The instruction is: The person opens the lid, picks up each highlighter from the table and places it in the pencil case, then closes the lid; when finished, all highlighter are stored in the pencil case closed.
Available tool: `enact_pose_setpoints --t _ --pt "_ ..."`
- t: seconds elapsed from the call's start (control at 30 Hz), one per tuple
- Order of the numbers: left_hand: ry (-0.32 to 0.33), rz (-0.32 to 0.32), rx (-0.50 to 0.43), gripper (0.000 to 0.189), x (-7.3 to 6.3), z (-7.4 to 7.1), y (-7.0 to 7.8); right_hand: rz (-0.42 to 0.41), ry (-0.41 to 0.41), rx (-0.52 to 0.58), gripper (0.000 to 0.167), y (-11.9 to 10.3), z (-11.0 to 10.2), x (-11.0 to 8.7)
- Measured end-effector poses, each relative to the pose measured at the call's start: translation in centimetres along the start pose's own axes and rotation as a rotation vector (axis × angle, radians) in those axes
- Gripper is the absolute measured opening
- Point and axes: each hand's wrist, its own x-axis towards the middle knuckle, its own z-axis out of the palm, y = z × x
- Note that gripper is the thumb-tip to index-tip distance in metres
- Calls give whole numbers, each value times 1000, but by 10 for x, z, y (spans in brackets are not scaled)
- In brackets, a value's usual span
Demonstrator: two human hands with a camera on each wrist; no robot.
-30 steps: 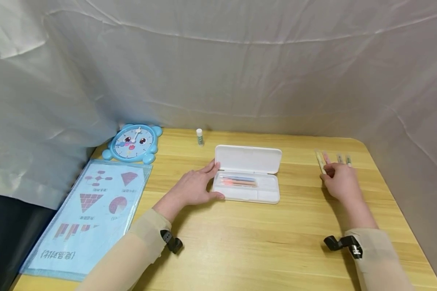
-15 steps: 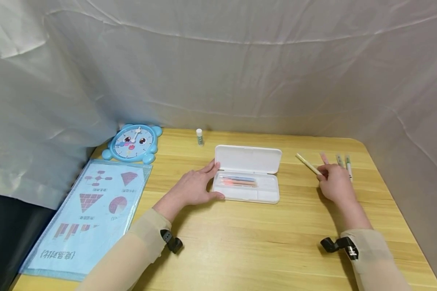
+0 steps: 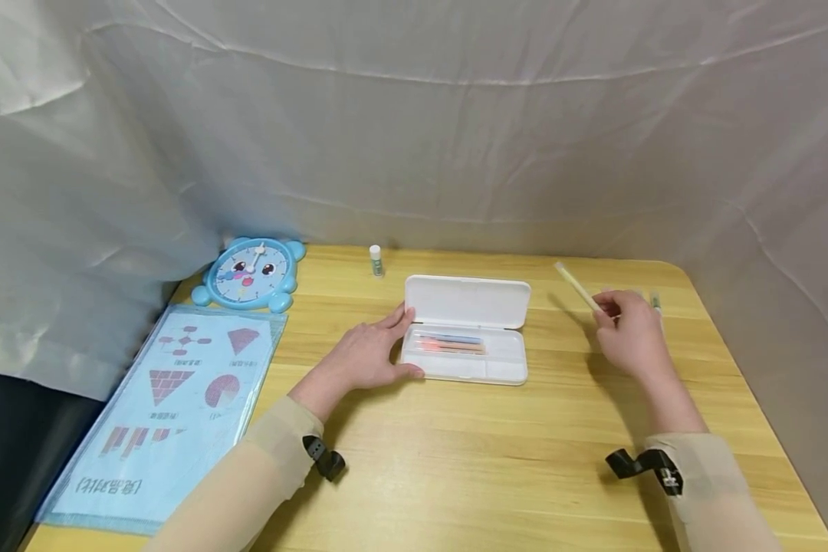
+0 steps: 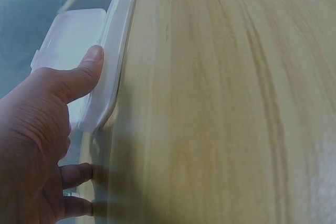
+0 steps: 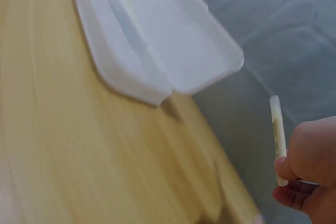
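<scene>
My left hand point(image 3: 369, 354) rests at the left end of an opened white pencil case point(image 3: 507, 368). Its thumb point(image 4: 86, 74) lies along the front edge, and the index finger reaches the hinge side. Inside the case are several slim pens point(image 3: 448, 344), blue and orange-red. To the right, my right hand point(image 3: 631, 333) pinches a pale yellow pen point(image 3: 575, 284) near one end, raised above the table and tilted; its translucent cap point(image 5: 274, 103) points away from the hand. Behind the right hand, a green-tipped pen point(image 3: 655, 300) shows on the table, others beside it mostly hidden.
A small white-capped glue stick point(image 3: 376, 262) stands behind the case. At left lie a blue toy clock point(image 3: 251, 272) and a blue document folder point(image 3: 172, 414) with printed charts. A grey cloth point(image 3: 455, 153) hangs along the table's back and sides.
The right hand has drawn the pale yellow pen away from the other pens, swung it leftward and lifted it. My left hand has stayed at the pencil case.
</scene>
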Motion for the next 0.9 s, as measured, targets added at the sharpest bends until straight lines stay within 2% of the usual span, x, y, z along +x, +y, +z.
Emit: enact_pose_setpoints --t 0.4,0.7,0.9 --pt "-9 -5 -1 113 -1 -2 1 -57 41 133 19 -57 -5 -1" --pt "-6 -5 -1 112 -1 -2 1 -115 1 162 17 -85 6 -2" --pt "-3 -4 1 112 -1 -1 1 -213 -23 183 18 -96 22 1"
